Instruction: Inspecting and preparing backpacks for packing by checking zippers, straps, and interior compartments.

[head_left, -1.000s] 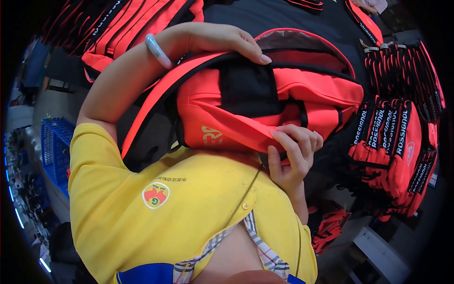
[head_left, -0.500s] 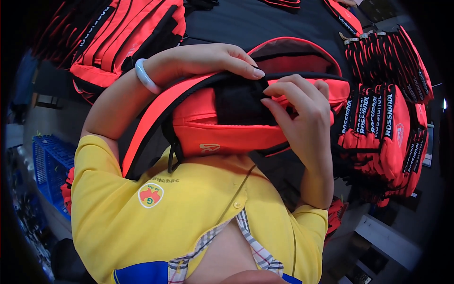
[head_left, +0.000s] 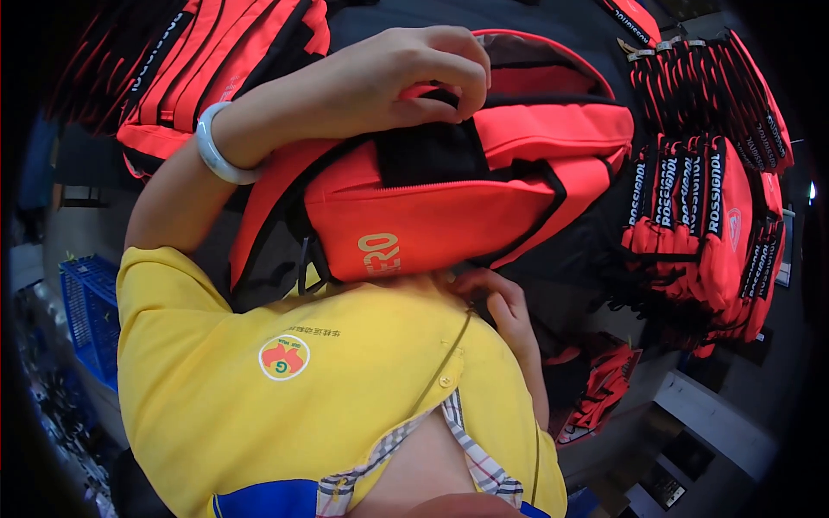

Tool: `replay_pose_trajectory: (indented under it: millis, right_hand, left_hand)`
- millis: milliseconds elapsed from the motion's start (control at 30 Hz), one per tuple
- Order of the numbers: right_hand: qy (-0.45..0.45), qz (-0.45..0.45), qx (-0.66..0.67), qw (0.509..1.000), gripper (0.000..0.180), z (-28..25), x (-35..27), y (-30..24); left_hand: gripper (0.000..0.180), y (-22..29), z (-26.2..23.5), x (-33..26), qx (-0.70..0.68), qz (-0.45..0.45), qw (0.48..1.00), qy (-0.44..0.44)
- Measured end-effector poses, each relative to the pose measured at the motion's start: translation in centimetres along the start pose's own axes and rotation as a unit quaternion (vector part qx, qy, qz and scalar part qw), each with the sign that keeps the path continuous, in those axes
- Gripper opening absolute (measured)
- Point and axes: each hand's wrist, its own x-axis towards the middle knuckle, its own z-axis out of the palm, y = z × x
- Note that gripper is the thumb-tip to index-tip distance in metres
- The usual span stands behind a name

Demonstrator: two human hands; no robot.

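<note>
A red-and-black backpack (head_left: 432, 229) lies across in front of me, its near side against my yellow shirt. Its large flap stands open at the far side, showing a greyish lining. A black fabric panel (head_left: 432, 155) sits above a zipped edge in its middle. Over that panel is my left hand (head_left: 440, 73), with a pale bangle on the wrist; thumb and fingers are curled together at the panel's upper edge, pinching the fabric there. My right hand (head_left: 496, 289) is low, between the backpack's near edge and my shirt. Its fingers are curled, the tips hidden.
Stacked red-and-black backpacks (head_left: 691, 216) stand along the right side. More red backpacks (head_left: 199, 78) lie at the far left on the dark table (head_left: 380, 30). A blue plastic crate (head_left: 91, 315) is below the left side, and red pieces (head_left: 600, 388) lie low at the right.
My right hand has left the black panel and dropped to the backpack's near edge by my shirt. My left hand has risen a little, and the backpack has tipped, showing more of its front.
</note>
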Motion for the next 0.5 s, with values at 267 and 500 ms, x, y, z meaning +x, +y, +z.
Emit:
replay_pose_trajectory:
  millis: [267, 500]
  right_hand:
    - [0.122, 0.427, -0.251, 0.860, 0.053, -0.9, -0.5, 21.3]
    - [-0.041, 0.316, -0.163, 0.934, 0.039, -4.6, -5.3, 20.5]
  left_hand:
    - [0.009, 0.8, -0.5, 0.7, 0.036, -0.172, 0.976, -0.130]
    - [0.017, 0.9, 0.0, -0.5, 0.131, -0.098, 0.982, -0.098]
